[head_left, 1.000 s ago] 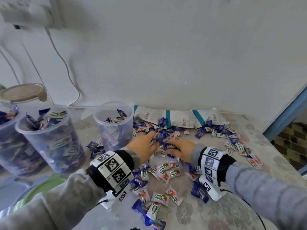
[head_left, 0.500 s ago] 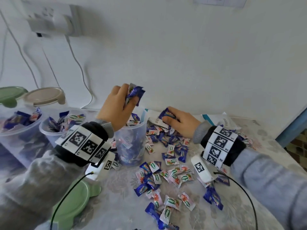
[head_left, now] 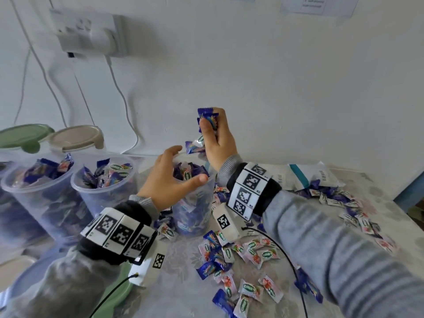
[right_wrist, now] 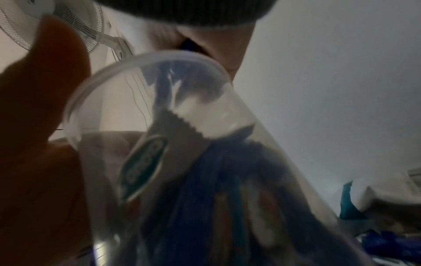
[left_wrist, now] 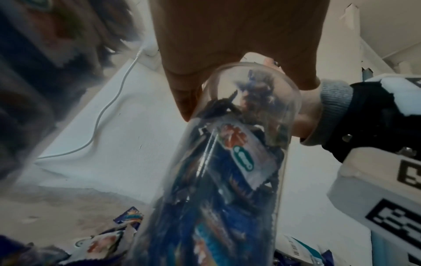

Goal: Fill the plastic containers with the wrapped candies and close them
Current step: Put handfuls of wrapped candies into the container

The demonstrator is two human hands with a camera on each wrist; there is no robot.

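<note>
Three clear plastic containers stood open on the table [head_left: 174, 267]. The middle container [head_left: 195, 203], at the frame's centre, was filled with wrapped candies to just under its rim. The left hand [head_left: 168, 180] hovered at that rim with fingers spread and relaxed, its grip released. Just above, the right hand [head_left: 218, 138] clenched a bunch of blue candies [head_left: 206, 118]. Two fuller containers [head_left: 103, 187] sat at the left edge, heaped with candies. Behind them rested a green lid [head_left: 23, 137] and a beige lid [head_left: 75, 137]. Loose candies [head_left: 229, 260] lay scattered across the lower right.
</note>
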